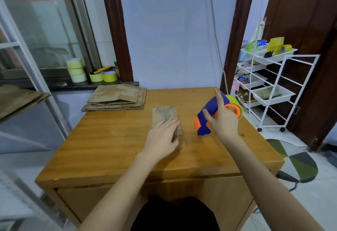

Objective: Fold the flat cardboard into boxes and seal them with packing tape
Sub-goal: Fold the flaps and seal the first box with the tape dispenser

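A small folded cardboard box (165, 114) lies in the middle of the wooden table (109, 139). My left hand (162, 138) rests on its near end, fingers laid over the top and thumb down the right side. To the right, my right hand (223, 119) holds a blue and orange tape dispenser (209, 114) with a yellow-green roll, lifted a little off the table; the index finger points up along the handle and the thumb reaches across it. A stack of flat cardboard (116, 98) sits at the table's far left corner.
Several rolls of tape (76, 70) stand on the window sill behind the stack. More flat cardboard (18, 97) lies on a shelf at the left. A white wire cart (269, 84) with trays stands right of the table, and a patterned stool (299, 161) sits near the right corner.
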`<state>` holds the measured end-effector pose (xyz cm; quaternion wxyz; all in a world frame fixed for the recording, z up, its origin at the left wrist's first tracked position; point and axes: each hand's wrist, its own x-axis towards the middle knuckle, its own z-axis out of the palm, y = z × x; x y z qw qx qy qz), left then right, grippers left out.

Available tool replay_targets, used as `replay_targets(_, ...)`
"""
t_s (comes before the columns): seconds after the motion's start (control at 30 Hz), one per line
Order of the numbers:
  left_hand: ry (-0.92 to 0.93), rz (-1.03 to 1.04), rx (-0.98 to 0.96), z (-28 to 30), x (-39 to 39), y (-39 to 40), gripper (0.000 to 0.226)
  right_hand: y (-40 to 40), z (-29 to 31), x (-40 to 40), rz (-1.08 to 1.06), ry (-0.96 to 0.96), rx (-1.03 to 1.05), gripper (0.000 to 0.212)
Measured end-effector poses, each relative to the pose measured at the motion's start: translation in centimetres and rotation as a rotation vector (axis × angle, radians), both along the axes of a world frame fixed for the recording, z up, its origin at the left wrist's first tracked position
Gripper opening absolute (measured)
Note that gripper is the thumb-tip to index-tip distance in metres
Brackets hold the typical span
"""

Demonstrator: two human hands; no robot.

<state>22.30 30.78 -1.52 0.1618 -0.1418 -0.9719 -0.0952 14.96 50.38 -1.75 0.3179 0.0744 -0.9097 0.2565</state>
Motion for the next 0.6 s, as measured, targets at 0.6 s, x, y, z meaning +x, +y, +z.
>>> replay_targets(0.6,0.006,-0.016,0.029,-0.3,-0.2,-0.1,0.059,0.3,-5.3,0.8,0.446,0.122,-0.075,0.069)
